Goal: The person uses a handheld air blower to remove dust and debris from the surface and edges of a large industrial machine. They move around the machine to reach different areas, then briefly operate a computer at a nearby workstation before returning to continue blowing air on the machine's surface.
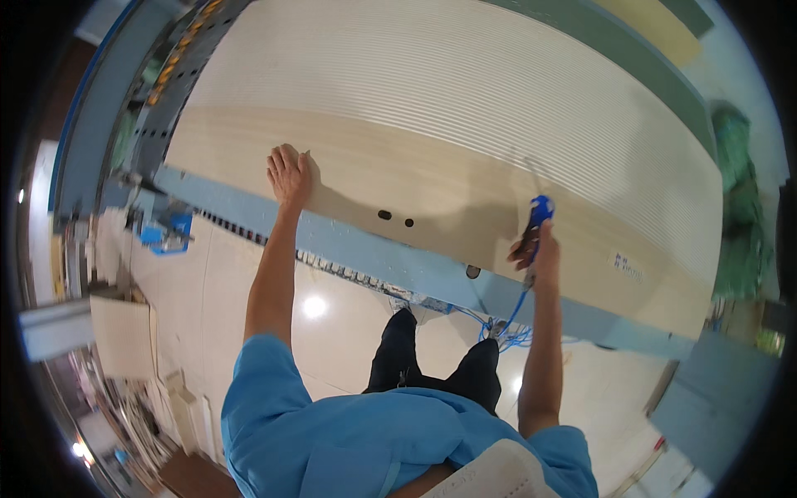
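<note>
A large pale wooden door panel [357, 149] with a ribbed upper part lies flat before me. My left hand [289, 174] rests on its smooth near strip, fingers spread against the surface. Farther right, my right hand [538, 251] is wrapped around a blue air blow gun [542, 207], its thin nozzle pointing away over the ribbed area. From the gun's handle a blue hose [521, 309] runs down past the near edge. Between my hands the panel has two dark holes [396, 218]. A small white label [627, 265] is stuck right of my right hand.
The panel lies on a light blue machine bed [365, 257] with a chain-like track [349, 271] along its front. Coiled blue hose [506, 334] hangs near my legs. Green plastic sheeting [739, 199] stands at the right; boards [124, 336] and a blue box [166, 236] are at the left.
</note>
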### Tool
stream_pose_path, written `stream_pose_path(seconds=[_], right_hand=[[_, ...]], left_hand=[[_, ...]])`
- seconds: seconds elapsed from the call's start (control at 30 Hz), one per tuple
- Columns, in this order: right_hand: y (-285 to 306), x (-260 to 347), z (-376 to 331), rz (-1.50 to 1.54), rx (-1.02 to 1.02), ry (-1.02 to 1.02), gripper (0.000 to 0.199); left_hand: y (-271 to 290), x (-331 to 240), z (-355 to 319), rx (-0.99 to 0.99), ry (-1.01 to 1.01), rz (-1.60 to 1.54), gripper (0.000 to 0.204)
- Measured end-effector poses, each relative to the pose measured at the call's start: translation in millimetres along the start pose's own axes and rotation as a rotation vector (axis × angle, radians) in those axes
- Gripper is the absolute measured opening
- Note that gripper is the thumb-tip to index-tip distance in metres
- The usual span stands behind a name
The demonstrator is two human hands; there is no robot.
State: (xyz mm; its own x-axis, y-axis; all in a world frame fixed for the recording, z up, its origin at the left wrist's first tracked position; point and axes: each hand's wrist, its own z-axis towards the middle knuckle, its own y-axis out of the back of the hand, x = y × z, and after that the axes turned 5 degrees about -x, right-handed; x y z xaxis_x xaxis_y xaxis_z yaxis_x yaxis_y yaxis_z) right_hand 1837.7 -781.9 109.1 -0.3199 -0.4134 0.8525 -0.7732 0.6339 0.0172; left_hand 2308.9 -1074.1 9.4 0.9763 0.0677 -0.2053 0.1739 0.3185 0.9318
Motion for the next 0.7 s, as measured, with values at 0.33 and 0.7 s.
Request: stream_pose_path(seconds=[0.33, 0.7], right_hand=[[45.7, 42.9, 55.6, -0.29, 0.097, 0.001, 0.051], [53.7, 96.2, 196.5, -0.36, -0.231, 0.112, 0.057]], left_hand=[[-39.2, -214.1, 33.5, 0.141, -0.154, 0.096, 0.08], [-70.9, -393.3, 62.1, 0.256, -0.498, -0.164, 0.076]])
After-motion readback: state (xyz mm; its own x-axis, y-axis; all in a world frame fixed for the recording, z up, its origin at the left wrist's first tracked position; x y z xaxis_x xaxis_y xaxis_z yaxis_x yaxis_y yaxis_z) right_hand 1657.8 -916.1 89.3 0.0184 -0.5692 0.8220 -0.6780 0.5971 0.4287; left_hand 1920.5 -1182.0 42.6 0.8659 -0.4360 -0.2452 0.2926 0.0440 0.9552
